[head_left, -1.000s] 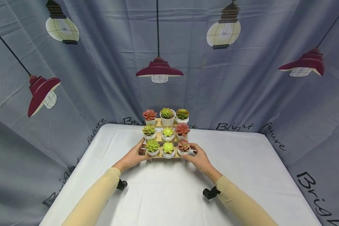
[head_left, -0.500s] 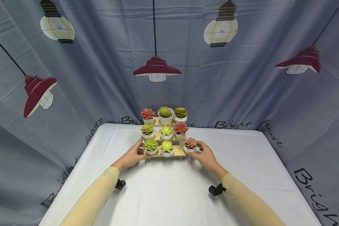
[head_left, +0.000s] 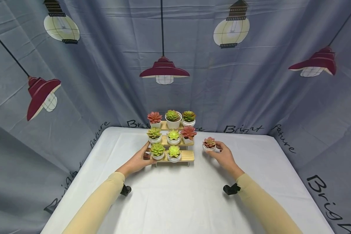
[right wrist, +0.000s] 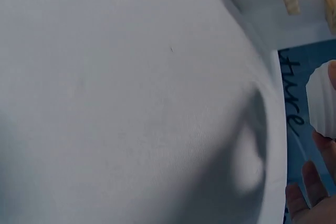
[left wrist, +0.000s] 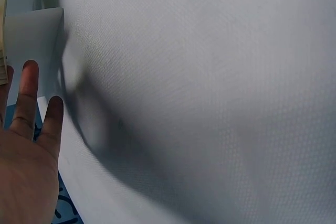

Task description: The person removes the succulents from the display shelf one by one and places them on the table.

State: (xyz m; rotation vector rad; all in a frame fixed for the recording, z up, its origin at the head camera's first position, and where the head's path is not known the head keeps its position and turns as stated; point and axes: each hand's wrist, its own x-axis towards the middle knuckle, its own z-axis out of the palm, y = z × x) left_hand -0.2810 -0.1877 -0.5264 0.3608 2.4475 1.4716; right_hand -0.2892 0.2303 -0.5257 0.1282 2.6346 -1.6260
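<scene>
In the head view, a three-tier wooden plant stand (head_left: 188, 156) bears several small succulents in white pots. My left hand (head_left: 138, 161) holds the stand's left end, its thumb at the front by a green potted succulent (head_left: 157, 150). The left wrist view shows some of the left fingers (left wrist: 26, 93) stretched out below a wooden edge; their hold on the stand is partly hidden. To the stand's right, my right hand (head_left: 226, 158) grips a reddish potted succulent (head_left: 209, 143) by its white pot, raised above the table. The lowest shelf's right part is bare.
Two more reddish succulents, at top left (head_left: 155, 118) and middle right (head_left: 188, 133), stand on the upper tiers. A white cloth covers the table (head_left: 175, 198). A grey curtain (head_left: 248, 97) printed with lamps hangs behind the table.
My right hand has taken the reddish potted succulent off the lowest shelf's right end and carried it right and slightly up. My left hand has stayed at the stand's left end.
</scene>
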